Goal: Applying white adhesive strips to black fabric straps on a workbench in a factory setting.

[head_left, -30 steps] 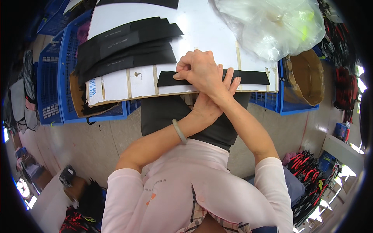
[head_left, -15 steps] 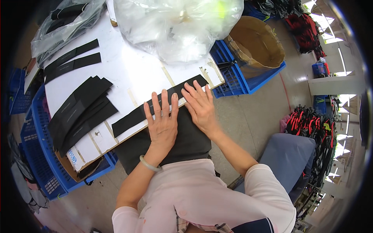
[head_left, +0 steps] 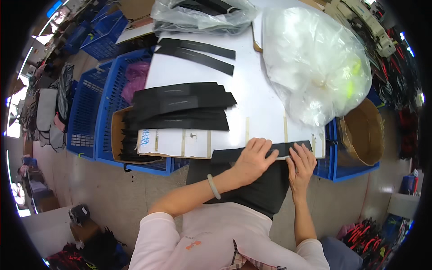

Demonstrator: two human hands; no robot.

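A long black fabric strip lies along the near edge of the white tabletop. My left hand rests on its middle, fingers bent and thumb stretched toward the right. Near the strip's right end, my right hand lies over it with its fingers and thumb apart. Between the two hands a narrow white line shows at the strip's lower edge; I cannot tell what it is. Left of my hands is a fanned pile of similar black strips, each with a small pale marking. Two more strips lie farther back.
A big clear plastic bag bulges over the table's right side. Another plastic bag with black pieces lies at the back. Blue crates and a carton stand at the left; a brown bin sits in a blue crate at the right.
The view has turned, so the table now looks squarer. My hands, earlier flat with fingers stretched on the strip, now have bent fingers. Both hands are still on the same strip.
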